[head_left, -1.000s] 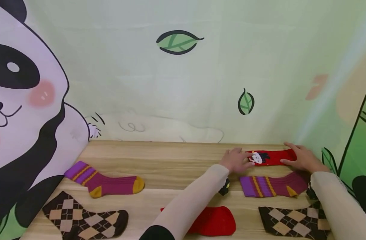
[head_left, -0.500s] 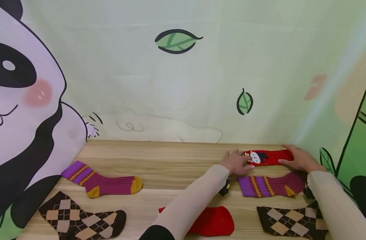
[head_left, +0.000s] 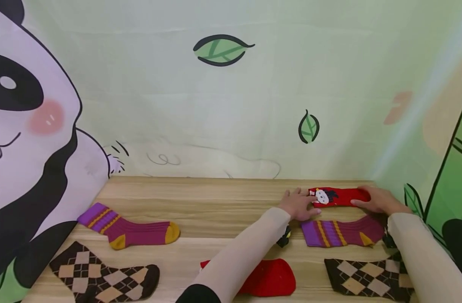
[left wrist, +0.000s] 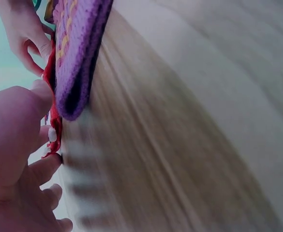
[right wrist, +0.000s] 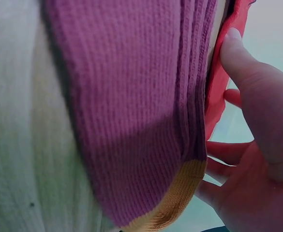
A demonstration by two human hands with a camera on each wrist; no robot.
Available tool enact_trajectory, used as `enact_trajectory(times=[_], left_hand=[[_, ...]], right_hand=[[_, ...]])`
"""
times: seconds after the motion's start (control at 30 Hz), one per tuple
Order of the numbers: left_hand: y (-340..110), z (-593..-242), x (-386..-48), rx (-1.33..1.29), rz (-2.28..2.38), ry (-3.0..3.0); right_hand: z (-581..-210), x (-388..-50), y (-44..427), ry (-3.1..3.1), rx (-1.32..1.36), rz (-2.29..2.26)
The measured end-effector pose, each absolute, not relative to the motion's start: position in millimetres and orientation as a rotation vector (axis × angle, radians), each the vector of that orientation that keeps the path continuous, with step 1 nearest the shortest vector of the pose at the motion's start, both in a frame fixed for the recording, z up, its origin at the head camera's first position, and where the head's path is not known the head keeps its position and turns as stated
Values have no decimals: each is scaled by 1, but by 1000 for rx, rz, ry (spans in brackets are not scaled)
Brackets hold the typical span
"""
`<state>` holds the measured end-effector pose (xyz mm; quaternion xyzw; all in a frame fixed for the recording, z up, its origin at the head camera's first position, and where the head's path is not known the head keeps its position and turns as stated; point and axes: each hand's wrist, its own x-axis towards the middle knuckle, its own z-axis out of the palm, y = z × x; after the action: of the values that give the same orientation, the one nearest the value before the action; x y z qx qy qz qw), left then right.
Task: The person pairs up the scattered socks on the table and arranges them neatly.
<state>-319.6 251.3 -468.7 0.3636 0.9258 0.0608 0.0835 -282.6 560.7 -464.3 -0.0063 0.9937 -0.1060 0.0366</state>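
A red sock (head_left: 342, 197) with a white and black cartoon figure lies flat along the back right of the table. My left hand (head_left: 297, 205) touches its left end with spread, fairly straight fingers. At the other end, my right hand (head_left: 382, 199) rests on the sock, thumb on the near side and fingers toward the far side. The right wrist view shows the thumb (right wrist: 238, 53) against the red fabric, fingers extended behind it. Just in front lies a purple sock (head_left: 338, 232) with yellow stripes, its heel end partly covered by the right forearm.
A matching purple sock (head_left: 140, 231) lies at the left, above an argyle sock (head_left: 106, 273). Another argyle sock (head_left: 367, 277) lies front right. The left sleeve partly covers a second red sock (head_left: 270, 277). A printed cloth (head_left: 159, 105) stands behind the table.
The right hand's upper fingers have come down slightly at the red sock's far edge. The left hand stays at the left end, and the head view has shifted a little.
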Motion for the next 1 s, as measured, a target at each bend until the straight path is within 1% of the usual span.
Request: enact_trajectory(times=[1.0], left_hand=[[251,-465,-315,1078,178,2765]], right_hand=[[-463,-284,559,3075,-38,-218]])
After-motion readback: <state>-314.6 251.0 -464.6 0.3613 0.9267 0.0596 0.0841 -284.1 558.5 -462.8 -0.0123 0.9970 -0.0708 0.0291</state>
